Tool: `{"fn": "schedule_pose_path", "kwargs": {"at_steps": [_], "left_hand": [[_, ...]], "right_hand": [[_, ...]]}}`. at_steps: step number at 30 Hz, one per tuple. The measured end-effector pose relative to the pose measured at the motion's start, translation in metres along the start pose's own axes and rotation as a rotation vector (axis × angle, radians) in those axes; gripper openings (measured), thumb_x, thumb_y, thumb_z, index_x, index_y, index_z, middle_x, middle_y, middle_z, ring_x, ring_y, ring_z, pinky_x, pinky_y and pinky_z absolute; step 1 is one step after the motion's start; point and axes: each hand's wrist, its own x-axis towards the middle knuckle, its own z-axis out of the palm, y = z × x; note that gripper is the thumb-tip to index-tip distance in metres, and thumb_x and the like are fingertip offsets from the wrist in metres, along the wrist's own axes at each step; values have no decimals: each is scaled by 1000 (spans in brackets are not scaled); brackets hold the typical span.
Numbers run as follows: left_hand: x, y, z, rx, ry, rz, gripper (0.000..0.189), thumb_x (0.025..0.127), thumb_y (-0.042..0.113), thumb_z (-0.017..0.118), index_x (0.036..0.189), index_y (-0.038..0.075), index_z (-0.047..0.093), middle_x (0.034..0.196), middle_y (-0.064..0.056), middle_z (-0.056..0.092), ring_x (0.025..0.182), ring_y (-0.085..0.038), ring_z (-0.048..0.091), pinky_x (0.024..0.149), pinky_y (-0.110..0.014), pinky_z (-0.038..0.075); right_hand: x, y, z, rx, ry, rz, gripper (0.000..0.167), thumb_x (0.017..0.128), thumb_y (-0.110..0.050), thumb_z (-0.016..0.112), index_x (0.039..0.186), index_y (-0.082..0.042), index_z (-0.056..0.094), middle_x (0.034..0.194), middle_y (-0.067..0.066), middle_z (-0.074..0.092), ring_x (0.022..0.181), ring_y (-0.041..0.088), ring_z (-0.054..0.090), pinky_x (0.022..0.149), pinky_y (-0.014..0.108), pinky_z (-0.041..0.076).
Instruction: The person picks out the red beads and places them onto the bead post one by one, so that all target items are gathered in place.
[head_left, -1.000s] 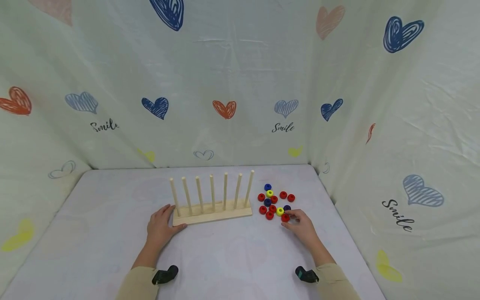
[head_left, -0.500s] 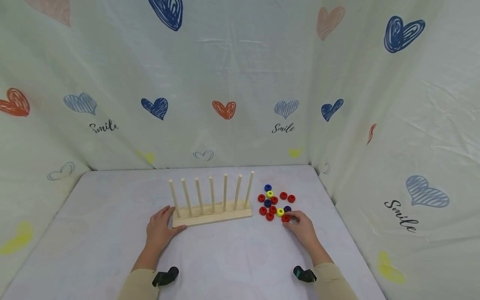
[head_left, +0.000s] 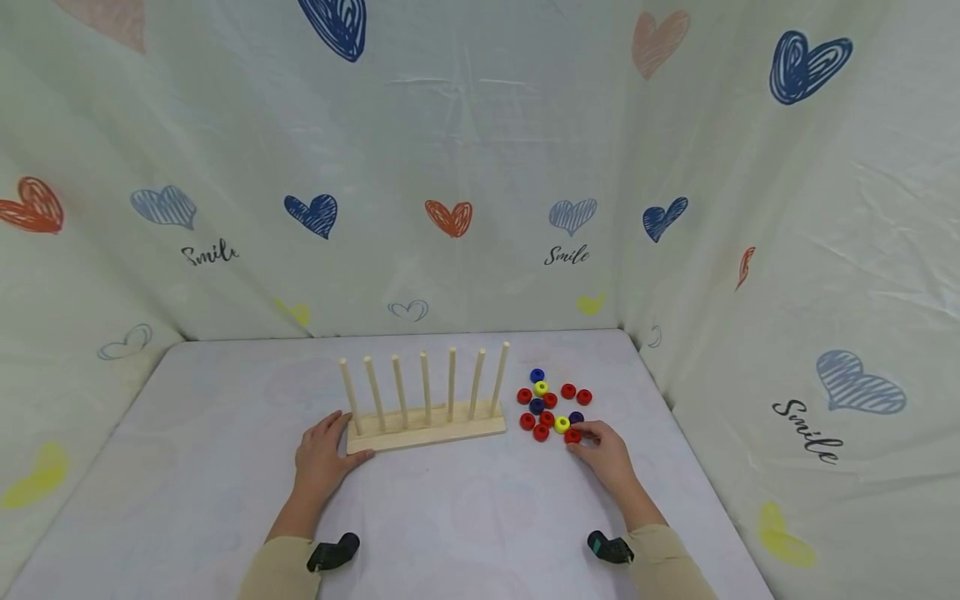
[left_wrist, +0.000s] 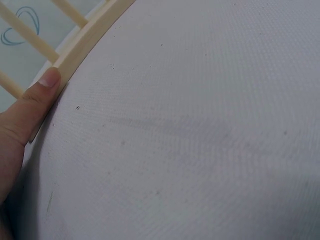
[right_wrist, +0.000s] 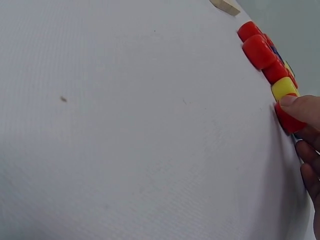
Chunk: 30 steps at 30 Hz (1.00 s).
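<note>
Grips the left end of a pale wooden rack [head_left: 431, 432], near the centre of the frame's lower half, with the left hand [head_left: 321, 450], thumb on the front edge and fingertips by the far corner. Pinches a glossy red round bead [head_left: 572, 437], right of centre in the lower half, between thumb and fingers of the right hand [head_left: 606, 457], just beside a bright yellow round bead [head_left: 562, 425]. Cannot tell of any gap between pinched bead and white cloth-covered table [head_left: 450, 517].

Seems barely into the work: shows seven slender wooden pegs [head_left: 451, 387], all bare. Looks to have every bead left to deal with, including seven more red beads [head_left: 541, 433], a second yellow bead [head_left: 541, 388] and three blue beads [head_left: 537, 406], loosely grouped right of the rack.
</note>
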Motion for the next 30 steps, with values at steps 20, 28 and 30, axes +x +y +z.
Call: {"fn": "schedule_pose_path", "kwargs": {"at_steps": [20,28,30], "left_hand": [[-3,2,-3,-4,-7,-28,82,79,33,81,142,-4,43,148,-27,34,131,-51,29,100,-67,27],[-4,1,-1,-4,6,-11,81,79,34,81,140,-3,45,146,-27,36,130,-52,31,99,-67,28],[-3,0,-1,-3,7,-8,81,79,34,81,140,-3,45,146,-27,36,130,-52,31,98,-67,28]], "right_hand": [[5,-21,-16,54,-61,-1,35,85,-12,76,118,-7,69,103,6,61,91,23,54,71,30,53],[3,-46,-20,84,-37,-60,33,84,-8,76,116,-6,70,105,5,63,95,24,55,78,31,52],[2,-54,-21,97,-35,-69,33,84,-8,76,116,-6,71,104,6,63,94,25,55,76,29,53]]}}
